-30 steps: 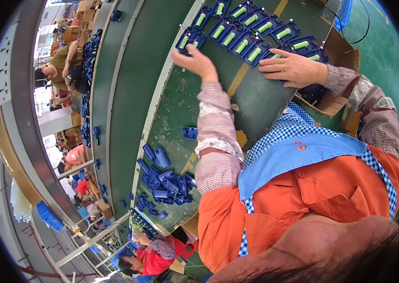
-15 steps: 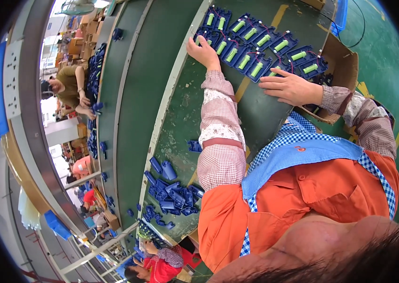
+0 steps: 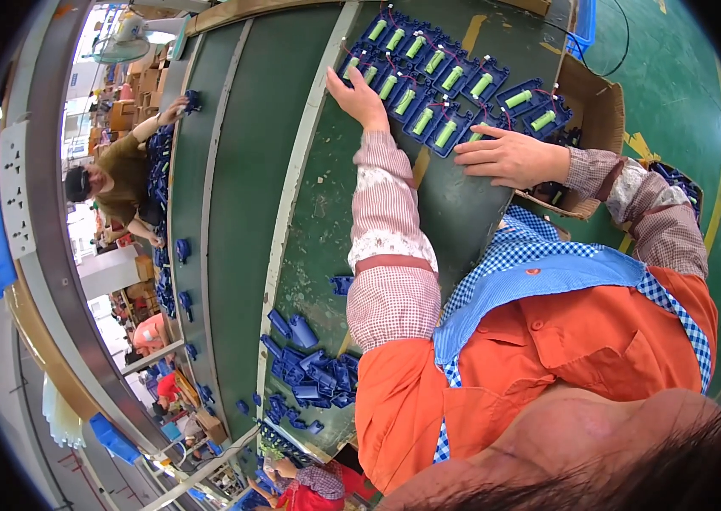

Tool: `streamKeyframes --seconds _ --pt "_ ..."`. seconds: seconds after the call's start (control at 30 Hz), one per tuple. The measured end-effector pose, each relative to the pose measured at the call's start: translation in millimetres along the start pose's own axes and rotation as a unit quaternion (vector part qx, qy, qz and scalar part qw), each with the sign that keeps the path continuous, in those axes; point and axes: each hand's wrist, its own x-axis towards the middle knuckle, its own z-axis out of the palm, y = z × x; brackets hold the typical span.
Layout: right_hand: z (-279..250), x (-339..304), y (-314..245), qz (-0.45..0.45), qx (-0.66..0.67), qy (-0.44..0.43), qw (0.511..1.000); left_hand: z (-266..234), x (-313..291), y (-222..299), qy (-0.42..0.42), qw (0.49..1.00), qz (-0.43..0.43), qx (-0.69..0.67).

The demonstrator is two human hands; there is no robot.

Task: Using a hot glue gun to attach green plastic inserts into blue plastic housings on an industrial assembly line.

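Two rows of blue plastic shells (image 3: 447,130) lie on the green work table, each holding a green cylindrical battery (image 3: 434,61) with thin red wires and a small white connector. My left hand (image 3: 362,100) is open at the left end of the nearer row, thumb and fingers apart, its fingertips beside the end shell. At that row's other end, my right hand (image 3: 514,159) lies with fingers stretched out flat, fingertips touching or just over the last shell and partly hiding it. Neither hand grips anything.
An open cardboard box (image 3: 603,111) with dark parts stands to the right. Loose blue shells (image 3: 313,375) are heaped at lower left. Beyond the table's pale edge runs a green conveyor (image 3: 237,187) with scattered blue parts. Across it sits a co-worker (image 3: 122,175); another in red works below.
The whole view has shifted slightly, while my hands stay at the ends of the nearer row. Across the conveyor, the co-worker has stretched one arm out to a blue part.
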Motion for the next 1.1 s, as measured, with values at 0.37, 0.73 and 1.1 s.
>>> streamKeyframes --seconds 0.37,0.73,1.1 --pt "-27.1 0.4 -30.7 0.010 0.044 0.056 0.997 -3.9 -107.7 32.5 -0.040 0.999 0.022 -0.016" --pt "-79.7 198.3 -9.6 -0.036 -0.088 -0.107 0.990 -64.9 -137.6 5.4 -0.004 0.999 0.007 -0.053" --pt "-54.3 398.3 22.1 -0.038 -0.052 0.112 0.992 -179.3 -229.1 46.3 -0.083 0.996 0.006 0.014"
